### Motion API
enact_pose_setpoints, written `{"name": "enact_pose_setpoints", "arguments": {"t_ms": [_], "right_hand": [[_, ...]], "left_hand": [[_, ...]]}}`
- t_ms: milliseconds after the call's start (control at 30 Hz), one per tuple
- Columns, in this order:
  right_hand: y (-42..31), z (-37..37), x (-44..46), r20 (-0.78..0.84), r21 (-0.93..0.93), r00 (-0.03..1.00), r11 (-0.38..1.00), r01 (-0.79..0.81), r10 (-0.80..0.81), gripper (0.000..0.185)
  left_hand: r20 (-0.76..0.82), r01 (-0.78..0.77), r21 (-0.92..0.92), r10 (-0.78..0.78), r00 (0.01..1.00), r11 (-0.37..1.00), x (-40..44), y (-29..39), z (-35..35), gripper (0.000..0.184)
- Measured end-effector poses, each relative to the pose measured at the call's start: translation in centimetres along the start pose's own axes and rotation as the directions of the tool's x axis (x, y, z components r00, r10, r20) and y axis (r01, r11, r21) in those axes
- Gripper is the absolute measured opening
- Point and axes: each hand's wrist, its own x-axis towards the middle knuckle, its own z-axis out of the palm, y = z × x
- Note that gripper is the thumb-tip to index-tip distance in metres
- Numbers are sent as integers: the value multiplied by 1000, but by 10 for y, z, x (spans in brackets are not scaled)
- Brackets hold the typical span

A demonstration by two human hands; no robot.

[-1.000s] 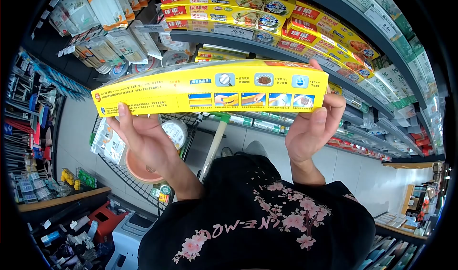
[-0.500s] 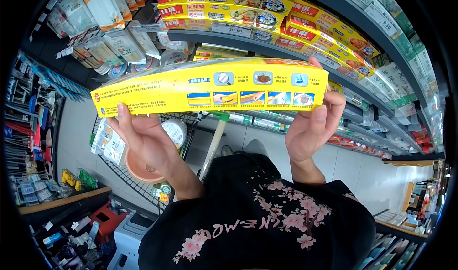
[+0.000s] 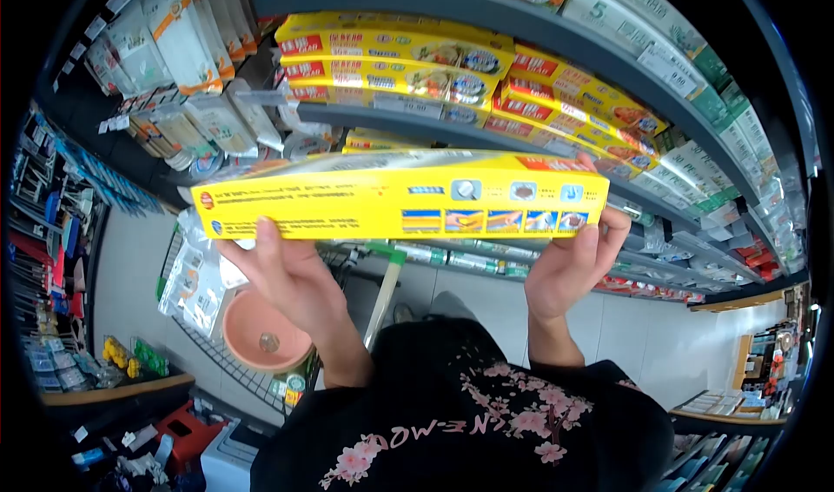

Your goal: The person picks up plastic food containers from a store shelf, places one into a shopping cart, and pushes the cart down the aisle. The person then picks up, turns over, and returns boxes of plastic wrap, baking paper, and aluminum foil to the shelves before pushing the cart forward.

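Observation:
I hold a long yellow Glad box (image 3: 347,201) level in front of me, with its printed side facing me. Small pictures of the roll in use run along the lower right of that side. My left hand (image 3: 287,275) grips the near left part, thumb on the printed face and fingers underneath. At the other end, my right hand (image 3: 578,262) has its thumb on the lower corner and fingers behind and around the end. The top of the box shows a silvery strip and a red label.
Yellow cling wrap boxes (image 3: 391,75) are stacked on a shelf ahead, above a price rail (image 3: 408,105). Below left is a wire shopping cart (image 3: 221,353) holding a pink bowl (image 3: 265,331) and a clear bag (image 3: 191,288). Hanging packets (image 3: 187,31) fill the upper left.
The box and both hands sit lower in view and slightly to the right. The shelves have shifted too, and an upper shelf edge now shows. Both hands keep their hold.

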Motion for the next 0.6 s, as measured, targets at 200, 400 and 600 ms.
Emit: {"name": "enact_pose_setpoints", "arguments": {"t_ms": [200, 400, 600], "right_hand": [[9, -12, 13, -85, -129, 996, 991, -23, 12, 20], [12, -10, 46, 12, -156, 1000, 987, 21, -19, 18], [6, 1, 120, 145, -227, 961, 937, 265, -237, 23]], "left_hand": [[39, 75, 91, -79, 996, 993, 5, -21, 12, 58], [103, -42, 155, 26, 994, 987, 37, -34, 18, 61], [281, -185, 307, 97, 955, 934, 95, -39, 51, 69]]}}
